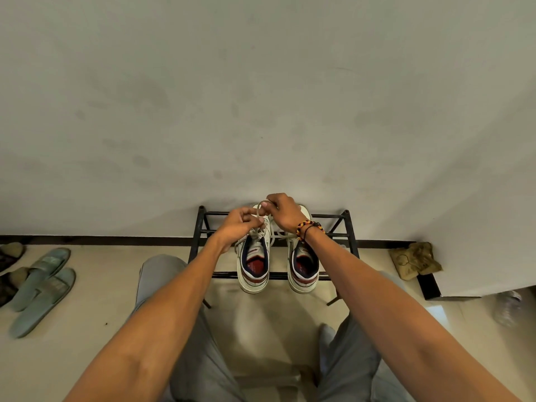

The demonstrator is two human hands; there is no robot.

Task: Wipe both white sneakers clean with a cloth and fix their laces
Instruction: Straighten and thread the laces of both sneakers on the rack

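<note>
Two white sneakers with navy and red lining stand side by side on a black metal shoe rack, heels toward me. Over the left sneaker both hands work its lace. My left hand pinches a strand of the lace above the tongue. My right hand, with beaded bracelets at the wrist, pinches a loop of the same lace and reaches across the toe of the right sneaker. The right sneaker's lace lies loose across its tongue. A crumpled tan cloth lies on the floor to the right.
The rack stands against a plain pale wall. A pair of grey-green slides lies on the floor at left, with dark footwear at the left edge. My knees in grey trousers frame the tiled floor below. A white ledge juts out at right.
</note>
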